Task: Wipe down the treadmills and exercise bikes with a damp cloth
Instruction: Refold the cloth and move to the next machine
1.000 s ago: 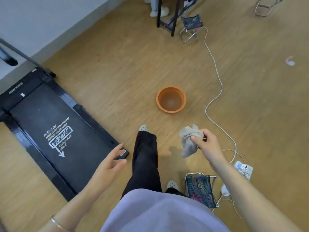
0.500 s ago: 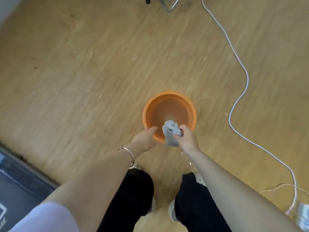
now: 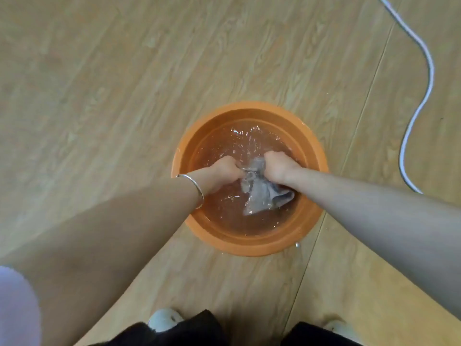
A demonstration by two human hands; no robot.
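An orange basin (image 3: 249, 245) holding water stands on the wooden floor right in front of me. A grey cloth (image 3: 262, 193) lies soaked in the water inside it. My left hand (image 3: 223, 171) and my right hand (image 3: 278, 167) are both down in the basin, fingers curled round the top of the cloth, fists close together. The cloth's loose end trails toward me under the water. The water surface is rippled. A silver bangle sits on my left wrist. No treadmill or bike is in view.
A white cable (image 3: 421, 96) snakes across the floor to the right of the basin. My feet in pale shoes (image 3: 164, 319) and dark trouser legs stand just behind the basin. Water drops lie on the floor by the basin's near right rim.
I have bent closer to the basin. The cloth, held above the rim in my right hand, is now under water and my left hand has taken hold of it too.
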